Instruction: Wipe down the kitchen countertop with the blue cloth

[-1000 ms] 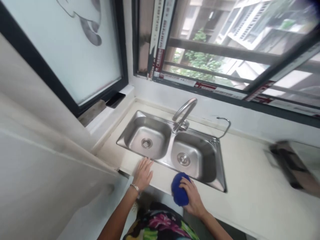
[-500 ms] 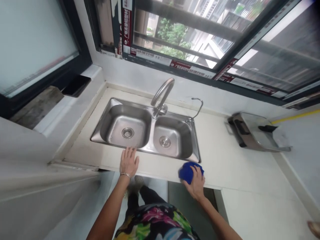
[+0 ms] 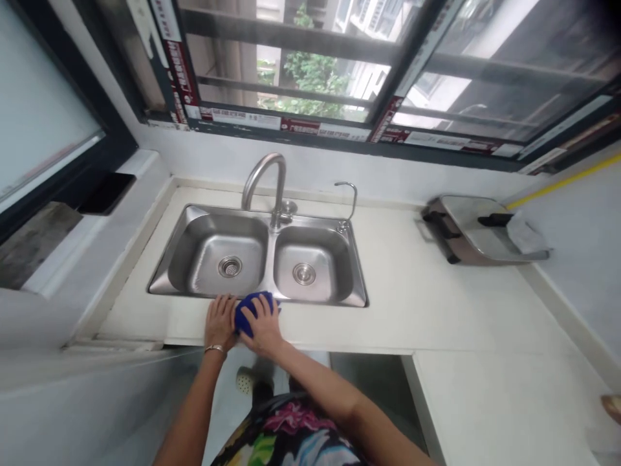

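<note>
My right hand [image 3: 262, 327] grips a bunched blue cloth [image 3: 246, 314], pressed on the strip of pale countertop [image 3: 310, 329] in front of the sink. Close beside it on the left, my left hand [image 3: 221, 321] lies flat on the counter's front edge, a bracelet at its wrist. Its fingers are stretched toward the sink rim and come up against the cloth. Just beyond both hands sits the steel double-bowl sink [image 3: 270, 278], with a drain in each bowl.
A curved faucet [image 3: 279, 188] rises behind the sink, and a thin spout [image 3: 354, 197] stands at its right corner. An electric pan with a glass lid [image 3: 466, 230] is at the back right. A dark phone-like slab [image 3: 109, 193] lies on the left ledge. Windows line the back.
My right hand has slid the blue cloth leftward along the counter's front strip, from the sink's right corner to beside my left hand. The camera view has shifted too.
</note>
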The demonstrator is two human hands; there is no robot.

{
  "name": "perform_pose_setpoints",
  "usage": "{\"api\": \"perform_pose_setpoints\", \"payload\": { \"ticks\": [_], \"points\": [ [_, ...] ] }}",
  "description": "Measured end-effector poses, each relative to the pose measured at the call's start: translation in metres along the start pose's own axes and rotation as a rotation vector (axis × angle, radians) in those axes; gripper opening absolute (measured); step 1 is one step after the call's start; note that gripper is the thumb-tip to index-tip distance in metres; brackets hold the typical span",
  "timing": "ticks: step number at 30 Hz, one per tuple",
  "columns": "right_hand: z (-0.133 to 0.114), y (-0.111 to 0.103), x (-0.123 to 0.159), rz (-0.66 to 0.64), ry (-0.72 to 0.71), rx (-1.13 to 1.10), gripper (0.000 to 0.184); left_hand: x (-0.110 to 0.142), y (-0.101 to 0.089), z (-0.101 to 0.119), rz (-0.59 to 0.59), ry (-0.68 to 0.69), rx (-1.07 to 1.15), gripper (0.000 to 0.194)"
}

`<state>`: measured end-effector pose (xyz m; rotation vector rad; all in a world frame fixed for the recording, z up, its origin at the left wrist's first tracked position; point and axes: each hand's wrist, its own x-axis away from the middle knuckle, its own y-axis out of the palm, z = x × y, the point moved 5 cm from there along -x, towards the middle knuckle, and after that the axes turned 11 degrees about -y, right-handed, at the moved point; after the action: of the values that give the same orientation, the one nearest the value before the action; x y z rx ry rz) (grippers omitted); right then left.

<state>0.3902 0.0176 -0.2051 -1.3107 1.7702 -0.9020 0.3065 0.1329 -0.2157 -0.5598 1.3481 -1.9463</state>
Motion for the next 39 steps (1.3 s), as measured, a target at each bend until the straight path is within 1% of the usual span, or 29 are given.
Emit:
{"api": "perform_pose_setpoints", "payload": {
  "ticks": [2,3,5,7,10,16,18,20,22,25,27,30,33,35,39],
  "points": [
    [0.005,-0.008,0.003,0.010,-0.085,-0.023,0.065,-0.003,-0.001,0.000,-0.006,-0.006,-0.020,0.051],
    [0.010,-0.014,0.011,0.015,-0.133,-0.035,0.064,-0.004,-0.002,0.001,-0.005,-0.011,-0.036,0.052],
    [0.028,-0.030,0.039,0.024,-0.201,-0.054,0.063,-0.006,-0.004,0.004,-0.006,-0.020,-0.065,0.054],
    [0.052,-0.050,0.078,0.052,-0.185,-0.052,0.065,-0.008,-0.004,0.007,-0.011,-0.026,-0.084,0.056],
    [0.094,-0.083,0.145,0.123,-0.058,-0.008,0.063,-0.010,-0.005,0.010,-0.007,-0.033,-0.098,0.057],
    [0.174,-0.147,0.271,0.263,0.257,0.205,0.051,-0.011,-0.006,0.012,0.001,-0.046,-0.117,0.062],
    [0.199,-0.164,0.312,0.283,0.341,0.259,0.050,-0.012,-0.004,0.016,-0.013,-0.096,-0.105,0.063],
    [0.223,-0.179,0.353,0.295,0.417,0.310,0.049,-0.011,-0.001,0.023,-0.021,-0.191,-0.093,0.064],
    [0.246,-0.194,0.391,0.325,0.509,0.365,0.049,-0.009,0.003,0.034,-0.005,-0.284,-0.089,0.066],
    [0.279,-0.215,0.433,0.411,0.686,0.465,0.051,-0.003,0.007,0.055,0.041,-0.343,-0.093,0.069],
    [0.296,-0.224,0.446,0.454,0.793,0.523,0.054,0.001,0.010,0.064,0.057,-0.373,-0.093,0.070],
    [0.318,-0.230,0.446,0.463,0.867,0.558,0.058,0.007,0.015,0.071,0.054,-0.423,-0.090,0.072],
    [0.339,-0.236,0.433,0.454,0.856,0.562,0.061,0.010,0.018,0.074,0.066,-0.452,-0.116,0.075],
    [0.354,-0.243,0.421,0.455,0.846,0.560,0.062,0.011,0.017,0.078,0.097,-0.441,-0.146,0.078],
    [0.389,-0.261,0.389,0.473,0.897,0.562,0.062,0.013,0.016,0.087,0.139,-0.425,-0.190,0.079]
  ]
}}
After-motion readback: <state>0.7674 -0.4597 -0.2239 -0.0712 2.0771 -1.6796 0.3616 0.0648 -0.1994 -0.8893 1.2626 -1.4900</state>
